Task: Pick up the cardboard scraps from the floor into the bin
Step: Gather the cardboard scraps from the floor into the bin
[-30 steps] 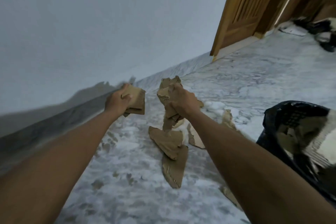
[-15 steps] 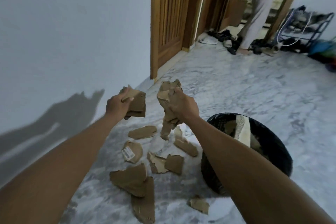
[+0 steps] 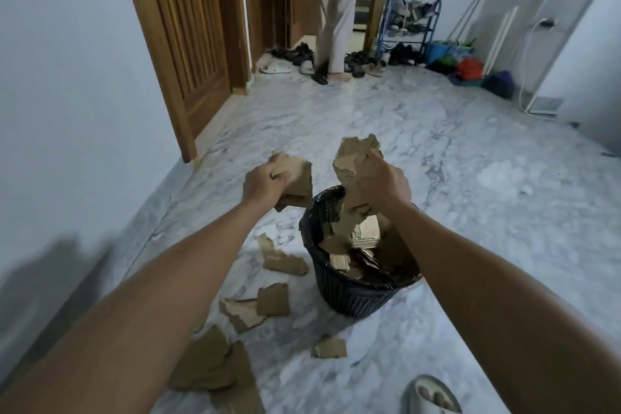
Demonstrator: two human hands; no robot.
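Observation:
A black mesh bin (image 3: 349,296) lined with a dark bag stands on the marble floor, part filled with cardboard. My right hand (image 3: 383,181) is shut on a tall bundle of cardboard scraps (image 3: 353,158) that hangs over the bin's mouth. Left of the bin's rim, my left hand (image 3: 263,183) grips a folded wad of cardboard (image 3: 299,178). Several loose scraps lie on the floor left of and in front of the bin, among them a flat piece (image 3: 274,299), a small one (image 3: 331,348) and a large one (image 3: 205,363).
A white wall runs along the left, with a wooden door (image 3: 188,44) beyond it. A person (image 3: 337,10) stands in the far doorway among shoes. A shoe rack (image 3: 408,27) and bags sit at the back right. My slippered foot (image 3: 431,395) shows at the bottom.
The view has swung right. Both hands, still holding cardboard, have moved from over the scrap pile to the bin; the right-hand bundle now hangs over its opening.

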